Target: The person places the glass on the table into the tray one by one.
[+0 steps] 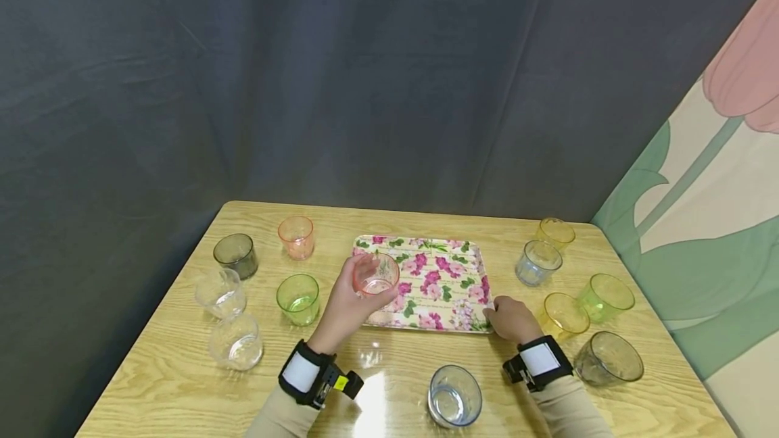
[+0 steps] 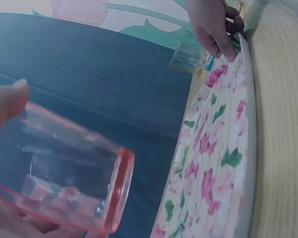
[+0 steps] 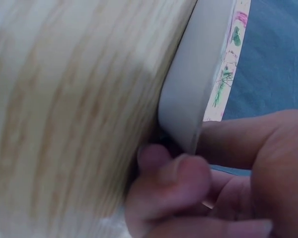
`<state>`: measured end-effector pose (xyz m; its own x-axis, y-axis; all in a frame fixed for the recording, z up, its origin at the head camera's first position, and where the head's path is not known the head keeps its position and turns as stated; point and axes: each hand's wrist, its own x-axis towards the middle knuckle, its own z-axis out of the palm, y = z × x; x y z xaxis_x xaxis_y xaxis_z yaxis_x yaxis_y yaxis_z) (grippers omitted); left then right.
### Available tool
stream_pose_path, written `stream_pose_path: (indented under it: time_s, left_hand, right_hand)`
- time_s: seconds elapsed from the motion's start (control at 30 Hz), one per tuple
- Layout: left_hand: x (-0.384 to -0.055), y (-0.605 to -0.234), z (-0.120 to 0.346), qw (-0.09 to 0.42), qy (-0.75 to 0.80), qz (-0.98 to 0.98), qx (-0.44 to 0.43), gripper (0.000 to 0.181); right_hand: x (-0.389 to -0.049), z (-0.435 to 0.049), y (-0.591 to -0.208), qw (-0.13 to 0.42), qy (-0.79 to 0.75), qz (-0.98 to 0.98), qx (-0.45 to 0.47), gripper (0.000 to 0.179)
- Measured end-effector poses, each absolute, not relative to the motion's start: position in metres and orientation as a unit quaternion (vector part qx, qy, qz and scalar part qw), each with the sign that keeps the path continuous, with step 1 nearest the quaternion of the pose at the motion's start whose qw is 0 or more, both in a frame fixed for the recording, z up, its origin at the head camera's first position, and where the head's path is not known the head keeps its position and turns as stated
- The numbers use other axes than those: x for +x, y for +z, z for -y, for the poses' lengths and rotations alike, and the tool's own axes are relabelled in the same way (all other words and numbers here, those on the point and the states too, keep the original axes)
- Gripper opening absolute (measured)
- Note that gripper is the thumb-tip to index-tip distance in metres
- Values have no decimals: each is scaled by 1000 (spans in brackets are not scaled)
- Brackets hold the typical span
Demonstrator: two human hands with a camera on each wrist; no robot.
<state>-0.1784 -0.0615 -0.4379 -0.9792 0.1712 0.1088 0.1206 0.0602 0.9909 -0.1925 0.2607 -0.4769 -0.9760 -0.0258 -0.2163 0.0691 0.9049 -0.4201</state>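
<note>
My left hand (image 1: 338, 311) grips a pink-tinted clear glass (image 1: 383, 281) by its sides, over the left part of a flowered tray (image 1: 447, 282). In the left wrist view the glass (image 2: 69, 168) shows nothing inside and stands apart from the tray (image 2: 223, 183). At the tray's near right corner my right hand (image 1: 514, 320) pinches the rim. The right wrist view has the thumb on the inner side of the white tray wall (image 3: 193, 64) and the curled fingers (image 3: 171, 186) outside, low against the table.
Glasses stand on both sides of the wooden table (image 1: 389, 384): green (image 1: 298, 299), pink (image 1: 296, 238), grey (image 1: 236, 257) and clear ones (image 1: 236, 343) leftward; yellow (image 1: 564, 316), green (image 1: 605, 298), bluish (image 1: 538, 263) and grey ones (image 1: 608, 360) rightward. Another clear glass (image 1: 454, 397) stands in front. A dark curtain (image 1: 377, 86) hangs behind.
</note>
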Motion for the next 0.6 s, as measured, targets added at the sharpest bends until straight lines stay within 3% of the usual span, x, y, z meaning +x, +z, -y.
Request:
stream_pose_path:
  time_s: [0.33,0.6]
  left_hand:
    - [-213,-442,45,-17,685,-725,69,74]
    - [-241,-459,33,-14,702,-710,56,69]
  right_hand:
    - [-196,-263,-483,108,-210,-972,11,27]
    - [-195,-261,-482,113,-206,-972,18,25]
